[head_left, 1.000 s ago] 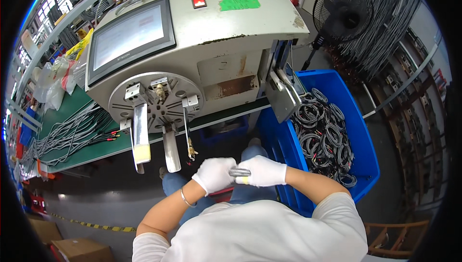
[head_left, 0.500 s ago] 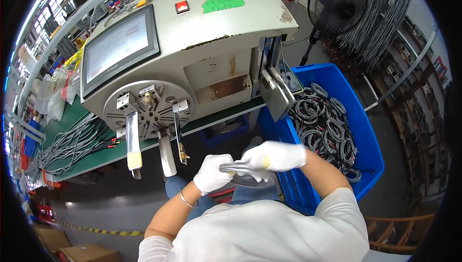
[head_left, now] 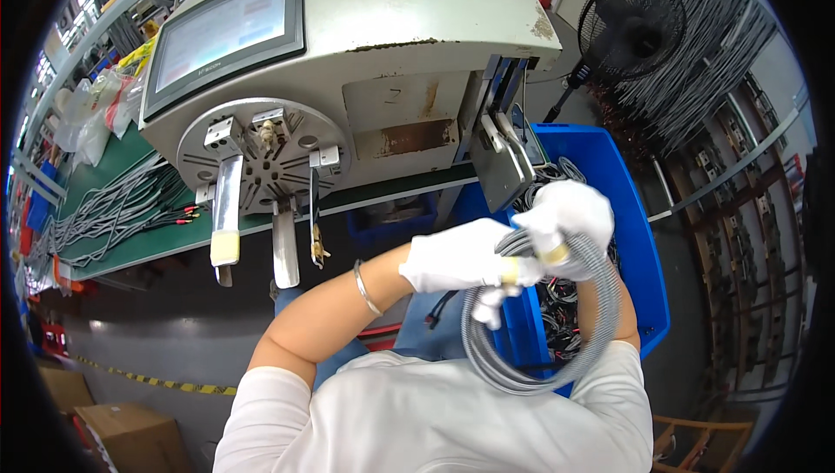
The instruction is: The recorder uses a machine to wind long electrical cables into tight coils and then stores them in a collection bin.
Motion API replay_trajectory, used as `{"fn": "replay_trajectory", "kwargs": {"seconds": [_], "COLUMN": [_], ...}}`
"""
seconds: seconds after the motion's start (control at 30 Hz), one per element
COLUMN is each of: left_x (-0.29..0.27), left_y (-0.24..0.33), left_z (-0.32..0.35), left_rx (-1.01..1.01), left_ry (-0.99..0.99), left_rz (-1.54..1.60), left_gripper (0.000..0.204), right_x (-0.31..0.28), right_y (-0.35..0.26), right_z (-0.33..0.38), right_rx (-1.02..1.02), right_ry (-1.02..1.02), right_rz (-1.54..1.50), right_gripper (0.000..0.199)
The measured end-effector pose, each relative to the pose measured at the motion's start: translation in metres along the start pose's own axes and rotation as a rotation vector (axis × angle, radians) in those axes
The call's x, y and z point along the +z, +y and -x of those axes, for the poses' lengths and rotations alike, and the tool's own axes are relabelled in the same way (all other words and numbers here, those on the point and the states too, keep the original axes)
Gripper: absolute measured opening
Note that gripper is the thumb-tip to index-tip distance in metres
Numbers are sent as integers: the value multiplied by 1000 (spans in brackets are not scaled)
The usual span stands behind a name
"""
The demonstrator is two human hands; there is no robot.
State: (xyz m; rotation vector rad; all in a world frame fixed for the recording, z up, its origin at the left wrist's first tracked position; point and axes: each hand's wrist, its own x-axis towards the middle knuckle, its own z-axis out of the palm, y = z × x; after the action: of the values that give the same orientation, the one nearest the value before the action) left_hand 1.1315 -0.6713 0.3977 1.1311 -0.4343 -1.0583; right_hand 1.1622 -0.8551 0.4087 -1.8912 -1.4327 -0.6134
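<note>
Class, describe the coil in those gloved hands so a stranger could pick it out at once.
Start at the pale machine, then look down and right to the blue bin. Overlapping it in view, the left hand and right hand hold a gray cable coil. Unlike the coils piled in the bin, it is held up.

A grey cable coil (head_left: pixel 609 308) hangs in loops.

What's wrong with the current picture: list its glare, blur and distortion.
Head view: straight edges bow toward a black fisheye rim; head view: the touchscreen looks washed out; head view: the right gloved hand is bleached pale and looks slightly soft, while the coiled grey cable shows more surface texture; head view: small bright reflections spot the dark floor.
</note>
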Motion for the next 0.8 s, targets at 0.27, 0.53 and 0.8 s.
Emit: {"fn": "replay_trajectory", "kwargs": {"seconds": [0.27,0.53,0.8], "left_x": [-50,-92,-128], "left_y": [-24,-12,-5], "left_z": [-62,-89,-118], "left_rx": [906,1249,1130], "left_ry": [562,945,1048], "left_rz": [-610,-855,-521], "left_gripper": [31,31,29], "right_x": [-4,27,70], "right_y": [24,97,173], "right_z": [-3,12,18], "right_rx": [763,678,413], "right_ry": [628,578,686], "right_rz": [-551,-19,98], "right_gripper": [19,15,13]}}
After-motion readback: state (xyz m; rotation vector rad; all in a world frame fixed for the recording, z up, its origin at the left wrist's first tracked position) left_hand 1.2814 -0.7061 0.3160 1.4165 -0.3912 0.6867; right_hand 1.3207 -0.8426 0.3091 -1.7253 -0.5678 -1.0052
